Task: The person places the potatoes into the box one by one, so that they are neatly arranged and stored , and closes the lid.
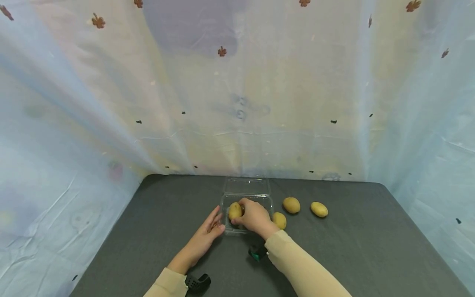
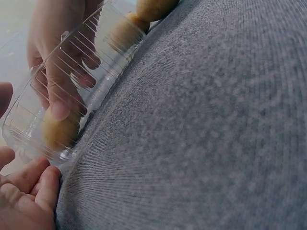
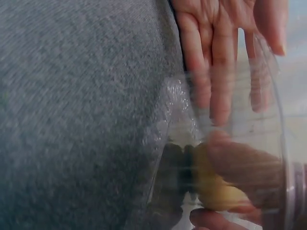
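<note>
A clear plastic hinged container [image 1: 266, 200] stands on the dark table, its lid [image 1: 246, 186] folded back away from me. Inside it, near the left end, my right hand [image 1: 256, 215] grips a yellow potato [image 1: 234, 211] between thumb and fingers. The left wrist view shows that potato [image 2: 60, 129] low behind the ribbed clear wall. My left hand [image 1: 204, 238] is at the container's left side, fingers extended; in the right wrist view the left hand [image 3: 211, 43] lies against or right beside the end wall, contact hard to tell.
Just right of the container lies one potato [image 1: 279, 220], partly behind my right wrist. Farther right are a second potato [image 1: 291, 205] and a smaller one [image 1: 319, 209]. A patterned plastic curtain [image 1: 237, 144] hangs behind the table [image 1: 356, 247] and along both sides.
</note>
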{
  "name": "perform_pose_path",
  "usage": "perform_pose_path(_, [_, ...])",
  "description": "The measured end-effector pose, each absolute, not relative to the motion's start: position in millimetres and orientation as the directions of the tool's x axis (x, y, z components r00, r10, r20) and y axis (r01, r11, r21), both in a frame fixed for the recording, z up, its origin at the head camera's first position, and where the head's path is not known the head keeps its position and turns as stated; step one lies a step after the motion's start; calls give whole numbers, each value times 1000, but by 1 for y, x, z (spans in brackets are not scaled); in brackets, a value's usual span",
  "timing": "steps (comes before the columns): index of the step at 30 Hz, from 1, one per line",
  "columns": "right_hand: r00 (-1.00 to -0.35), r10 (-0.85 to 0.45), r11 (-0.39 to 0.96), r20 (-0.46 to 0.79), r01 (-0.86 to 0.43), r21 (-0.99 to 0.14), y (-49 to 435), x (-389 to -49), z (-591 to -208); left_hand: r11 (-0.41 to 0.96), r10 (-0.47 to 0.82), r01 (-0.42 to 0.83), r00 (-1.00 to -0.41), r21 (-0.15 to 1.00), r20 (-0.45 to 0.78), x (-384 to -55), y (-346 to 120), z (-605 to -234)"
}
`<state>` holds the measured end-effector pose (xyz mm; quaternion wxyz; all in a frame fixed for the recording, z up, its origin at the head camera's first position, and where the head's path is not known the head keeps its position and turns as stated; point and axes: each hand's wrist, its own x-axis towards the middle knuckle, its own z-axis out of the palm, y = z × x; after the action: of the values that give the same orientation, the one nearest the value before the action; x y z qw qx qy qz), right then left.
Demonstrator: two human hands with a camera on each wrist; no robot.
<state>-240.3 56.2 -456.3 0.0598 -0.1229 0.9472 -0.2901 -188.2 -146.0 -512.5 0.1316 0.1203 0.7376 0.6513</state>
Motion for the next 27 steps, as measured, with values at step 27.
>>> perform_pose_path(27, [-968, -252, 770, 10, -207, -604, 77, -235, -444, 145, 348, 15, -937, 989, -37, -190, -145, -514])
